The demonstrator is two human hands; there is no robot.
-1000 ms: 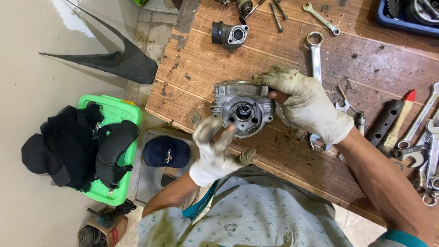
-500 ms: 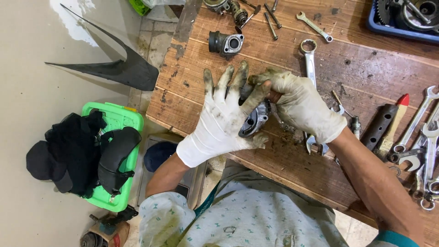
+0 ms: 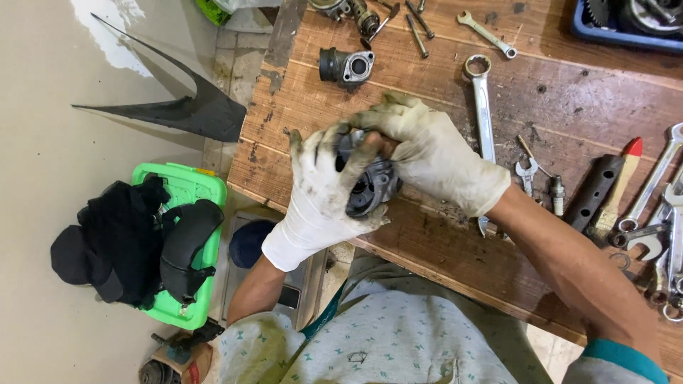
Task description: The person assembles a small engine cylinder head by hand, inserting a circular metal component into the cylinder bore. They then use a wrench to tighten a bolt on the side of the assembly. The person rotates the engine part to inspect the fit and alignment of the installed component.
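Both hands, left hand (image 3: 324,195) and right hand (image 3: 434,153), clasp the metal housing (image 3: 370,186) near the workbench (image 3: 427,242) edge.

Head camera looks steeply down, close over workbench (image 3: 569,128)

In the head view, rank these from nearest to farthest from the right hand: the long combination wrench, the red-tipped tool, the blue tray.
Measured from the right hand:
1. Long combination wrench, just beside the knuckles on the wooden bench.
2. Red-tipped tool, farther right among the spanners.
3. Blue tray, at the bench's far right corner.
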